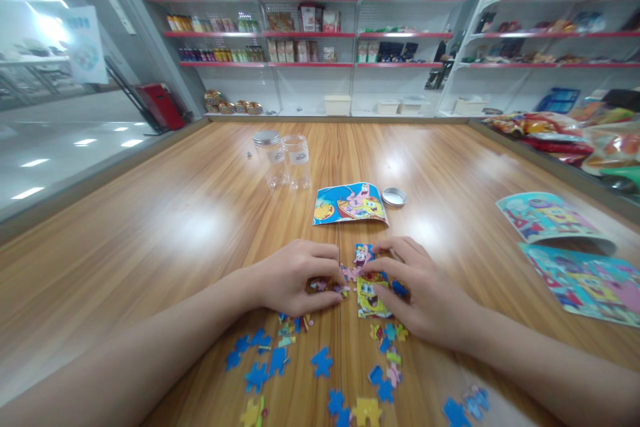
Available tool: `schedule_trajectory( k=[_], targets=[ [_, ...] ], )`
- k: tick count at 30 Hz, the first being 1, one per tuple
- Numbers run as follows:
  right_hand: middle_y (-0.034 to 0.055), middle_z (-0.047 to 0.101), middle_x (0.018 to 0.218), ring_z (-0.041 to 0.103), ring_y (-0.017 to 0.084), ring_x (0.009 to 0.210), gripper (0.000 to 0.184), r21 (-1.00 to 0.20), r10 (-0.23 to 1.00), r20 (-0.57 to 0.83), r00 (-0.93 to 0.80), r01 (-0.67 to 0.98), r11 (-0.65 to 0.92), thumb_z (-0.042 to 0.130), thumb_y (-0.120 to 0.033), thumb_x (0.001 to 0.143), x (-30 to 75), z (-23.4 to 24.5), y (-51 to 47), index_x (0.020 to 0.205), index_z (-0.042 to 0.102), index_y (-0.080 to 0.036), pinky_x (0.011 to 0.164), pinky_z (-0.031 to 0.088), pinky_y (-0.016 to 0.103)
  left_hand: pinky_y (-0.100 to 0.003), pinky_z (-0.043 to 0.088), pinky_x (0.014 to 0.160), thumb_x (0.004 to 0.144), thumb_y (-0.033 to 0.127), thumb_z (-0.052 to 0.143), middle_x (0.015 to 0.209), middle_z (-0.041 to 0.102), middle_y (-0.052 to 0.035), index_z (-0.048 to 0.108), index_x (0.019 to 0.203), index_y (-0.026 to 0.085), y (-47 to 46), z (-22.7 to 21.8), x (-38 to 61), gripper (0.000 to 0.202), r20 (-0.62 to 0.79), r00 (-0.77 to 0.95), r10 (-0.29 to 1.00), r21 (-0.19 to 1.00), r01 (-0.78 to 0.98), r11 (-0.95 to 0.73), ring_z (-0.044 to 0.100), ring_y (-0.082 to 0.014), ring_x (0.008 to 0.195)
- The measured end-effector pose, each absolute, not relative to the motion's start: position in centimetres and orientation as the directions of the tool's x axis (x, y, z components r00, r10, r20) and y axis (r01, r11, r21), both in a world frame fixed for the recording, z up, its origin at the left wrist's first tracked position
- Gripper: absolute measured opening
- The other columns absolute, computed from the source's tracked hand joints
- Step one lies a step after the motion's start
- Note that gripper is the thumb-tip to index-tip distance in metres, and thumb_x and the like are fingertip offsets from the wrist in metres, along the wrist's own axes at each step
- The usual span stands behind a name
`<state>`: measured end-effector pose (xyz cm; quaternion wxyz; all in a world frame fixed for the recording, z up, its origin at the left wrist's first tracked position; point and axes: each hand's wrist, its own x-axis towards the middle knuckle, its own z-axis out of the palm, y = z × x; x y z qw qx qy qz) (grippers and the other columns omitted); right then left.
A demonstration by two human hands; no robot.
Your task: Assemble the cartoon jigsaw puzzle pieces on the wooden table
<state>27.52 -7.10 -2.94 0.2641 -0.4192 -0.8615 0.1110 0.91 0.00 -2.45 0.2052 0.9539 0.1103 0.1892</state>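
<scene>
My left hand (300, 277) is curled low over the table, its fingertips at a small pink puzzle piece (349, 273). More pieces lie partly hidden under its palm. Bent over a partly joined jigsaw puzzle (370, 297) with a yellow and a pink cartoon character, my right hand (425, 290) holds it with thumb and fingers, covering its right side. Loose blue puzzle pieces (256, 377) are scattered nearer to me on the left. Others, such as a yellow piece (367, 411), lie at the front. Beyond my hands rests a curved picture sheet (350, 203) with similar characters.
Two clear jars (299, 163) stand farther back, one with a metal lid. A loose round lid (395, 197) lies right of the picture sheet. Two more picture sheets (590, 280) are at the right. Packaged snacks (545, 133) sit beyond the table's right edge, and stocked shelves (310, 33) line the back.
</scene>
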Motion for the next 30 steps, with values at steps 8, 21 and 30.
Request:
schedule_trajectory(
  k=[8, 21, 30],
  targets=[
    [0.0095, 0.056, 0.123, 0.051, 0.026, 0.119, 0.026, -0.415, 0.782, 0.36, -0.509, 0.663, 0.623, 0.06, -0.017, 0.09, 27.55, -2.87, -7.03, 0.114, 0.067, -0.025, 0.101, 0.044, 0.046, -0.026, 0.044, 0.065, 0.092, 0.027, 0.06, 0.084, 0.061, -0.0049, 0.065, 0.098, 0.015, -0.12, -2.02, 1.13, 0.014, 0.312, 0.899, 0.308, 0.47, 0.135, -0.872, 0.056, -0.0134, 0.072],
    [0.01, 0.057, 0.124, 0.052, 0.026, 0.118, 0.027, -0.413, 0.775, 0.368, -0.514, 0.657, 0.631, 0.06, -0.015, 0.091, 27.48, -2.83, -7.0, 0.114, 0.068, -0.025, 0.099, 0.047, 0.047, -0.028, 0.046, 0.066, 0.088, 0.019, 0.056, 0.085, 0.062, -0.0062, 0.065, 0.1, 0.016, -0.06, -2.2, 0.98, 0.016, 0.315, 0.896, 0.314, 0.491, 0.13, -0.861, 0.058, -0.0151, 0.074],
    [0.0095, 0.057, 0.122, 0.052, 0.025, 0.118, 0.026, -0.415, 0.776, 0.369, -0.511, 0.657, 0.63, 0.059, -0.017, 0.092, 27.58, -2.9, -6.99, 0.116, 0.067, -0.024, 0.1, 0.046, 0.046, -0.027, 0.046, 0.066, 0.087, 0.015, 0.055, 0.085, 0.063, -0.0066, 0.066, 0.097, 0.015, -0.11, -2.23, 1.06, 0.015, 0.316, 0.892, 0.324, 0.509, 0.129, -0.851, 0.059, -0.0153, 0.074]
  ],
)
